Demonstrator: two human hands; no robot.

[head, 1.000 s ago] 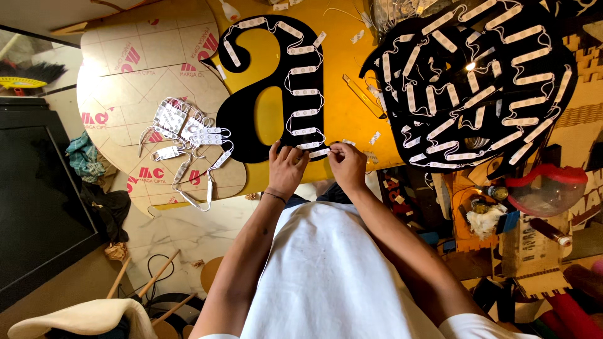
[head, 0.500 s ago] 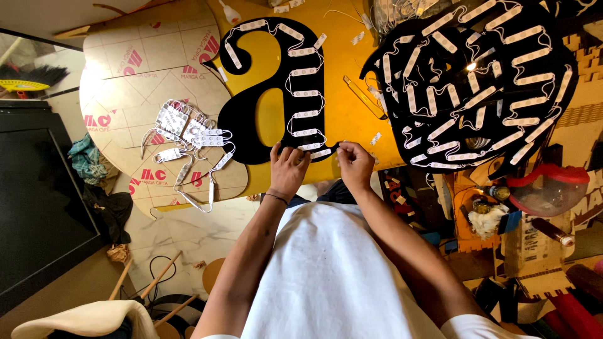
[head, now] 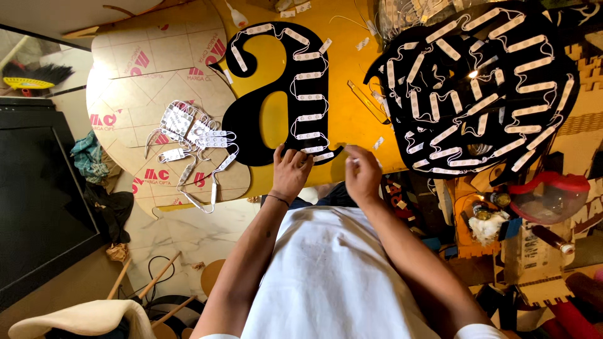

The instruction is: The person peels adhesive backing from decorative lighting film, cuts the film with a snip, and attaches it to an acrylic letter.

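The left hand point(head: 291, 171) is pressing a white LED module point(head: 312, 150) flat onto the black letter-shaped panel point(head: 251, 122), while the right hand point(head: 362, 174) is pinching something unseen.

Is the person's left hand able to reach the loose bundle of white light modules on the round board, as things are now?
Probably yes. The left hand rests on the black letter, and the bundle lies just to its left with only flat board between; nothing blocks it.

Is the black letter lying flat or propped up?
Flat: the black letter lies face-up on the yellow table, left hand pressing its lower edge.
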